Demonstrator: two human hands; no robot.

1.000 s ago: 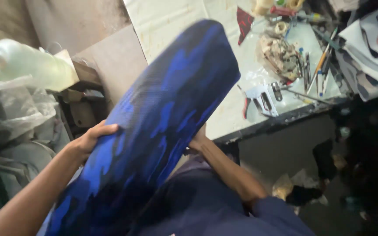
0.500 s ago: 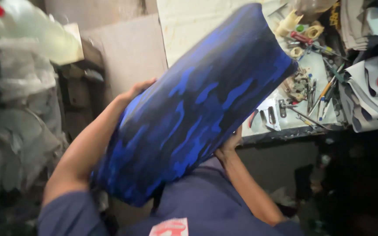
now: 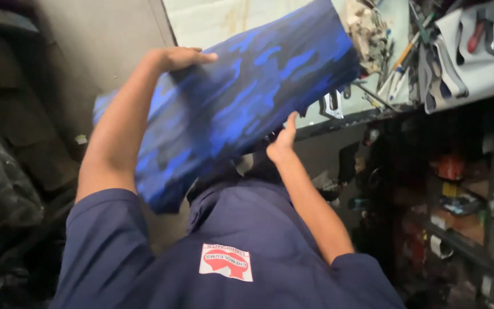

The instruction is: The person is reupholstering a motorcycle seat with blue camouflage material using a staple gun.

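A large padded panel [image 3: 230, 109] covered in blue-and-black camouflage fabric fills the centre of the frame, tilted, its upper end at the upper right over the bench [image 3: 212, 20] and its lower end at centre left above the person's dark blue shirt [image 3: 241, 246]. The left hand [image 3: 175, 57], at upper centre left, lies flat over the panel's upper edge, fingers together and curled slightly onto the fabric. The right hand [image 3: 284, 140], at centre, presses up against the panel's lower edge with the thumb raised; whether its fingers wrap behind the panel cannot be told.

Risks, largest first. The panel appears held by palm pressure rather than a full grasp, so it could slide out between the hands and drop toward the floor at lower left. Its upper end hangs just above a clutter of hand tools [image 3: 395, 63] at the upper right of the bench; a swing of that end could sweep them off the edge. The grey sheet [image 3: 475, 68] draped at far upper right, carrying pliers, could be dragged along likewise. Fabric could also snag on the metal tools near the bench edge [image 3: 330, 106] just beside the right hand.
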